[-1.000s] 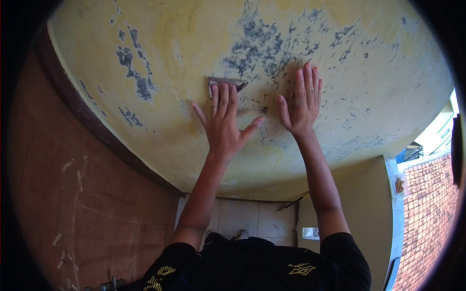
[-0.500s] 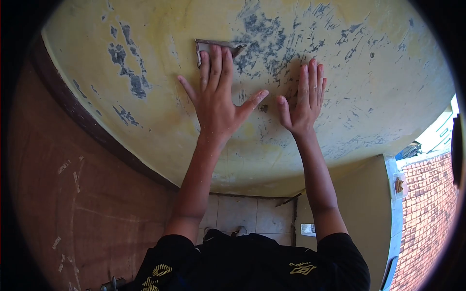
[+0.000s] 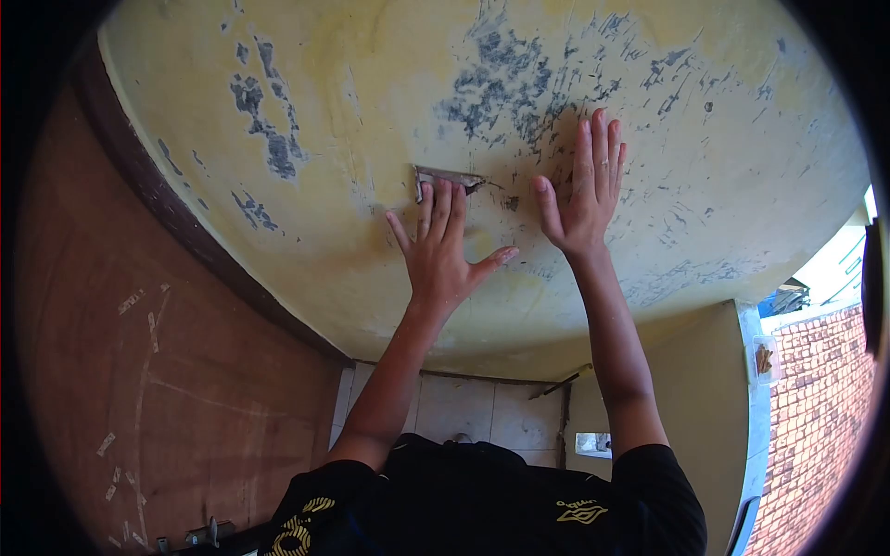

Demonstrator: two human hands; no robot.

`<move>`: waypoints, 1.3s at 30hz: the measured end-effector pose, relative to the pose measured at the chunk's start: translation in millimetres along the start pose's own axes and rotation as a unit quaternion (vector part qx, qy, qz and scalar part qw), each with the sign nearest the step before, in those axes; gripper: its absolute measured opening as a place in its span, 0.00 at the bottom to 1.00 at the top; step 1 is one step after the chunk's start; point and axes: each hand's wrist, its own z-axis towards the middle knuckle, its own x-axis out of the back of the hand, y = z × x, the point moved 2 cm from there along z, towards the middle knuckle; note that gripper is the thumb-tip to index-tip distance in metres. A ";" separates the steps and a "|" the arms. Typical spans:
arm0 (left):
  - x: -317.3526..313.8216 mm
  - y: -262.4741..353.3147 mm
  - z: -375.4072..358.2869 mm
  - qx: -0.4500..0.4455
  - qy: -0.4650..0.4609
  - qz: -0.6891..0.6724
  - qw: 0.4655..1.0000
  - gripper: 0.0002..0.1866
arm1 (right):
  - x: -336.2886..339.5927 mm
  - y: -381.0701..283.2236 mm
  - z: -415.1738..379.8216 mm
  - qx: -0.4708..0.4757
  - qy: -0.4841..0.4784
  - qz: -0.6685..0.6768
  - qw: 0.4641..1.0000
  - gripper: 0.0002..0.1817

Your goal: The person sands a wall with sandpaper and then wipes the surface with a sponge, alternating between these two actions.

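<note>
My left hand [image 3: 439,264] presses a folded sheet of sandpaper [image 3: 451,174] flat against the yellow wall [image 3: 362,102]. Three fingertips lie on the sheet, its upper edge sticks out beyond them, and the thumb and little finger are spread to the sides. Higher and to the right, my right hand [image 3: 584,208] rests on the wall with fingers stretched out and thumb apart, holding nothing. Grey scraped patches [image 3: 496,83] mark the paint above both hands. Whitish dust shows on my left thumb.
A brown door [image 3: 222,417] with tape scraps stands at the left beside its dark frame [image 3: 176,199]. Pale floor tiles [image 3: 454,408] lie below. To the right are a ledge with a small clear container [image 3: 764,358] and tiled roofing [image 3: 816,408] outside.
My left hand has slid down the wall and slightly right, carrying the sandpaper with it. My right hand has stayed in nearly the same place.
</note>
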 end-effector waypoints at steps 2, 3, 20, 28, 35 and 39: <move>-4.3 -6.6 -1.1 -0.010 -0.038 0.034 0.999 0.61 | 2.8 -0.4 2.6 0.013 0.001 0.015 1.000 0.40; 7.8 -4.0 22.0 -0.009 -0.036 0.036 0.999 0.61 | 2.4 -1.2 5.3 0.014 0.002 0.018 1.000 0.40; 30.9 6.2 67.0 -0.033 0.045 0.007 0.998 0.54 | -3.1 -6.3 8.5 -0.008 0.039 0.063 0.997 0.35; 9.4 12.0 7.9 0.012 -0.071 0.041 0.997 0.54 | 33.5 -32.1 -18.1 -0.099 0.144 0.195 0.965 0.28; 42.0 24.4 89.4 -0.081 0.061 0.001 0.995 0.53 | 5.0 -47.6 -36.6 -0.182 0.071 0.125 0.973 0.35; 2.2 6.2 -5.9 -0.020 -0.057 0.041 0.997 0.55 | 2.8 -36.3 -53.7 -0.165 0.078 0.109 0.977 0.36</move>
